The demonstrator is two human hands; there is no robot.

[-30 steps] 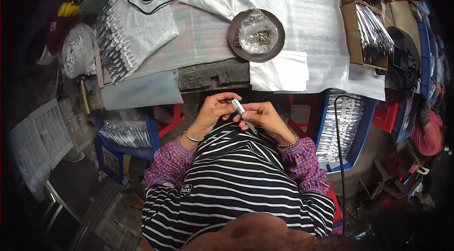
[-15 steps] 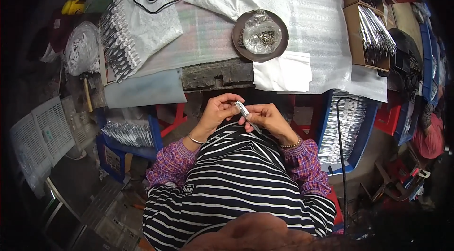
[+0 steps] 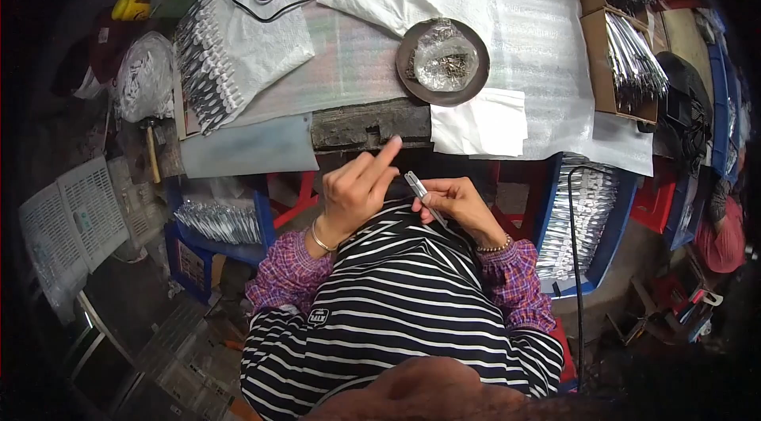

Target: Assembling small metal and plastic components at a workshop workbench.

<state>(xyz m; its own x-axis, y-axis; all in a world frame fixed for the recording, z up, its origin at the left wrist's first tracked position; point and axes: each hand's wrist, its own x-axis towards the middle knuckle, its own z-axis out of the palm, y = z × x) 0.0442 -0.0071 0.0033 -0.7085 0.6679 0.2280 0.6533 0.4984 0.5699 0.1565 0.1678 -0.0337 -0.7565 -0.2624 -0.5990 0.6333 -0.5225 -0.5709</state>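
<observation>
My right hand (image 3: 456, 203) pinches a slim silvery metal piece (image 3: 418, 185), which has two narrow arms side by side at its upper end. It is held at a slant in front of my striped shirt, below the table edge. My left hand (image 3: 357, 193) is just left of it and apart from it. Its index finger stretches toward the table edge, the other fingers bend, and nothing shows in its grasp. On the table ahead, a round brown dish (image 3: 407, 88) holds clear plastic with small metal parts (image 3: 452, 66).
Flat metal pieces (image 3: 208, 64) lie in a row at the left. Cardboard boxes (image 3: 596, 64) of slender metal parts stand at the right. Blue bins (image 3: 606, 250) flank me below the table. A black cable (image 3: 577, 294) hangs at right; a hammer (image 3: 153, 153) hangs at left.
My left hand has let go of the metal piece and moved up and left, its index finger now stretched out. The right hand keeps its hold. The view has shifted slightly.
</observation>
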